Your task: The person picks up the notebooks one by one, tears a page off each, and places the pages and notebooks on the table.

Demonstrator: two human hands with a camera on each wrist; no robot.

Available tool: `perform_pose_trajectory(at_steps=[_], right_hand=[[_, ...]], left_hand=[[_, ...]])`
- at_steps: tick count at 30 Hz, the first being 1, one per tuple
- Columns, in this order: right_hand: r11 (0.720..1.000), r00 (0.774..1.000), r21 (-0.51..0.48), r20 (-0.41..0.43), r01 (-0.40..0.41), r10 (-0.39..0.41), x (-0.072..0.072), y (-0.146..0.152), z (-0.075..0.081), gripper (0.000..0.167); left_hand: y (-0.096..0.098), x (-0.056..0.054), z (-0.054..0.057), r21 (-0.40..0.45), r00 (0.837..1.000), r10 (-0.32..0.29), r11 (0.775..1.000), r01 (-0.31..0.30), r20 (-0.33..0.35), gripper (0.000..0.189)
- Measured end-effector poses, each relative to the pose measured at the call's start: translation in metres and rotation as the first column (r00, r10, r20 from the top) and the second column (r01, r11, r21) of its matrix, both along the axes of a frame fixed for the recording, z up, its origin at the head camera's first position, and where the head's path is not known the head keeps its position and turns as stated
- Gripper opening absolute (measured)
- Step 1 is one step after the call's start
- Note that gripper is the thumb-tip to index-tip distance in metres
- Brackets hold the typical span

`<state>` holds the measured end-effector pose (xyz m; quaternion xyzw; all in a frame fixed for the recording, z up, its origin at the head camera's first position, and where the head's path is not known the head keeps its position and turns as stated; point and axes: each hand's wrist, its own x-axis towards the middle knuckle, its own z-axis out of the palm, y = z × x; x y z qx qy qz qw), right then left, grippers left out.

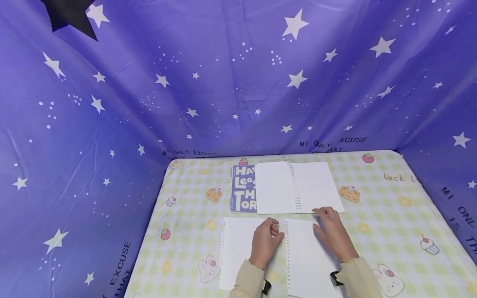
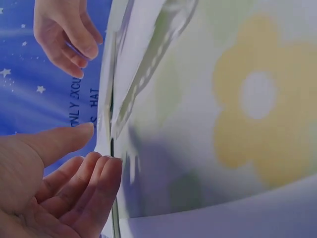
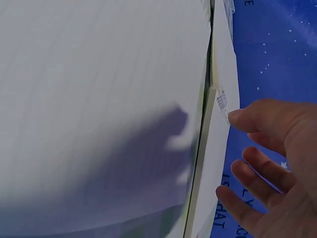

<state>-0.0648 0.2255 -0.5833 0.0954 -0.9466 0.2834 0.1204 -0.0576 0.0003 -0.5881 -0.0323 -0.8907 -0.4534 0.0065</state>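
My left hand, fingers loosely curled, hovers by the right edge of a loose white sheet with a perforated left side. Nothing sits between its thumb and fingers in the left wrist view. Over the top of a second torn-edge sheet is my right hand, its fingers parted and holding nothing. Its fingertips overlap the lower edge of an open spiral notebook in the head view. The right wrist view shows its shadow on lined paper.
A purple notebook with large white lettering lies partly under the open one's left page. A checked tablecloth with cartoon prints covers the table. Purple star-patterned curtains stand behind and at both sides.
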Motion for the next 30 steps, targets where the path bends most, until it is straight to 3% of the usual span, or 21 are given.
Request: perform_pose_trajectory(at_steps=[5, 10, 21, 30], right_hand=[[0.999, 0.999, 0.031, -0.027, -0.036, 0.037, -0.011, -0.007, 0.000, 0.044], [0.997, 0.998, 0.054, -0.006, -0.059, 0.059, -0.025, -0.013, -0.003, 0.046], [0.994, 0.990, 0.042, 0.106, -0.098, 0.093, -0.039, -0.027, -0.009, 0.057], [0.994, 0.990, 0.068, 0.121, -0.082, 0.074, -0.047, -0.033, -0.017, 0.055]], left_hand=[[-0.004, -0.009, 0.003, 0.005, 0.999, 0.036, 0.999, -0.035, -0.036, 0.028], [-0.006, -0.018, 0.004, -0.080, 0.995, 0.068, 0.994, -0.074, -0.073, 0.035], [-0.012, -0.032, -0.003, -0.112, 0.995, 0.103, 0.988, -0.103, -0.007, 0.064], [-0.015, -0.037, -0.004, -0.089, 0.991, 0.129, 0.988, -0.125, 0.038, 0.062]])
